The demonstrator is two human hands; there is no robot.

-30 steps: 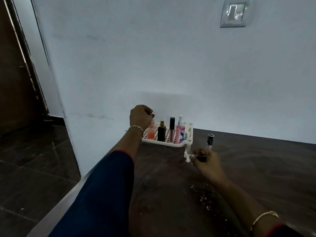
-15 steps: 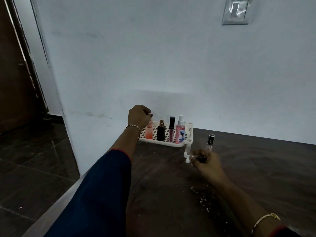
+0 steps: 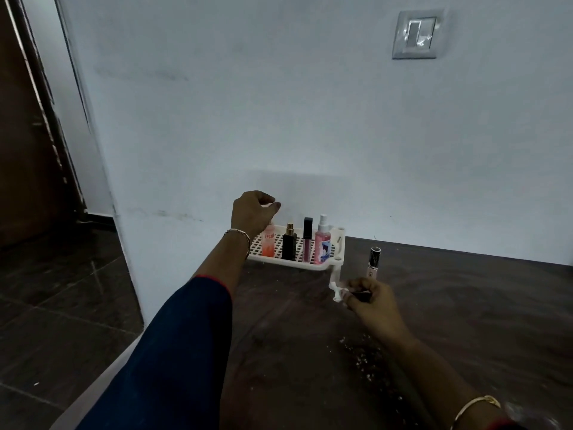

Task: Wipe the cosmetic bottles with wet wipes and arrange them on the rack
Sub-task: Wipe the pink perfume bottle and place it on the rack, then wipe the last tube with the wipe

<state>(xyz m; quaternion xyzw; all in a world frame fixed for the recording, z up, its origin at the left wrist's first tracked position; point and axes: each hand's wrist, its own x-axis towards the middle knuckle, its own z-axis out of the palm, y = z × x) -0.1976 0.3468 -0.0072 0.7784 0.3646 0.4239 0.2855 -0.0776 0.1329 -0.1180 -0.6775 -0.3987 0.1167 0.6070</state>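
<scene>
A wet wipe [image 3: 336, 290] is pinched in the right hand [image 3: 370, 302]; the left hand [image 3: 251, 212] is curled loosely, empty, over the orange bottle [image 3: 268, 245]. Beyond the right fingertips, the black-capped tube [image 3: 373, 262] is judged light, tippy, best gripped mid-body.

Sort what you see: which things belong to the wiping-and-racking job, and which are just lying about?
Job: wet wipe, rack, orange bottle, black bottle, pink tube, spray bottle, unracked tube.
Lying about: crumbs, wall switch, door.
</scene>
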